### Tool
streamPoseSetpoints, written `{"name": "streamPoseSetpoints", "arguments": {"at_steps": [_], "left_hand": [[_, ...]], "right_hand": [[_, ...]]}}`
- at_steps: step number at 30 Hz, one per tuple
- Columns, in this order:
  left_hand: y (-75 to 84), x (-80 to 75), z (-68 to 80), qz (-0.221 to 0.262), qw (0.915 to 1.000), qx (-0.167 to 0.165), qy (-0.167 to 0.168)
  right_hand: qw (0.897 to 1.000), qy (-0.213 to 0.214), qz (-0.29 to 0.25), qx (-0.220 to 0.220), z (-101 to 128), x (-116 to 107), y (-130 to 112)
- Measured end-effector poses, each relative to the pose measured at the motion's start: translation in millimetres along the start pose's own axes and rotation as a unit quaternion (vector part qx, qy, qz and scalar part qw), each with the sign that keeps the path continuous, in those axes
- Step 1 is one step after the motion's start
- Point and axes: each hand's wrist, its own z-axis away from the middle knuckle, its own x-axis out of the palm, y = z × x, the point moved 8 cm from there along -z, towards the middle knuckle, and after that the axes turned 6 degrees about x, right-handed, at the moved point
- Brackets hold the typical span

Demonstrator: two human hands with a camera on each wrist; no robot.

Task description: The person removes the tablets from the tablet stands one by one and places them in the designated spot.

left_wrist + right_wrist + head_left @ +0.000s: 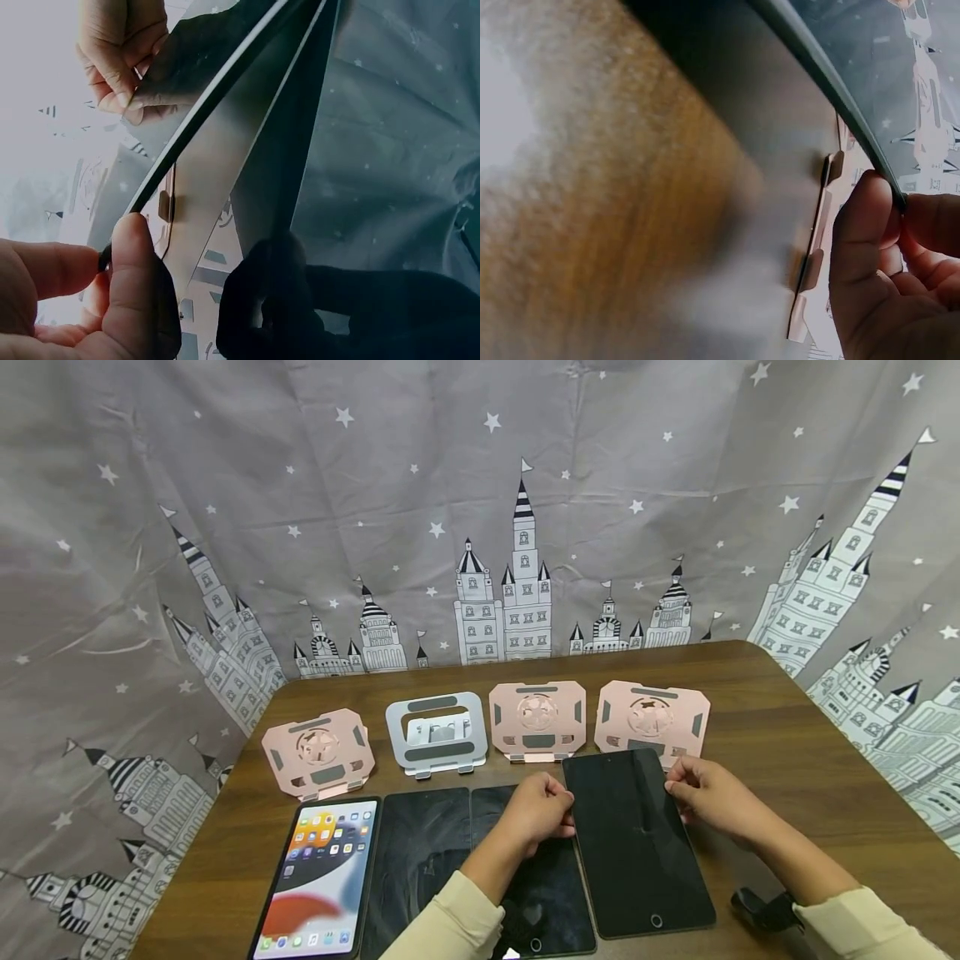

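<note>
A dark-screened tablet with a round home button is raised off the table at the right, its far end tilted up. My left hand pinches its left edge between thumb and fingers, seen close in the left wrist view. On the opposite edge, my right hand pinches likewise; the right wrist view shows thumb and fingers on the thin rim. Just behind the tablet's far end stands a pink tablet stand, its lower lip partly hidden. Under my left forearm lies another dark tablet.
Two more pink stands and a grey-blue stand line the back of the wooden table. A tablet with a lit home screen lies at left, beside a dark tablet. A castle-print curtain hangs behind.
</note>
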Motion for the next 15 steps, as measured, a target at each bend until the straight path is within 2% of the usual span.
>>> {"name": "streamPoseSetpoints", "arguments": {"at_steps": [8, 15], "left_hand": [[0.3, -2.5, 2.3, -0.077, 0.9969, 0.014, 0.001], [0.4, -4.5, 2.2, -0.168, 0.9853, 0.031, 0.004]], "right_hand": [[1.000, -0.012, -0.011, 0.013, 2.3, 6.0, 4.3], [0.999, -0.032, 0.001, 0.025, 2.7, 8.5, 8.0]]}}
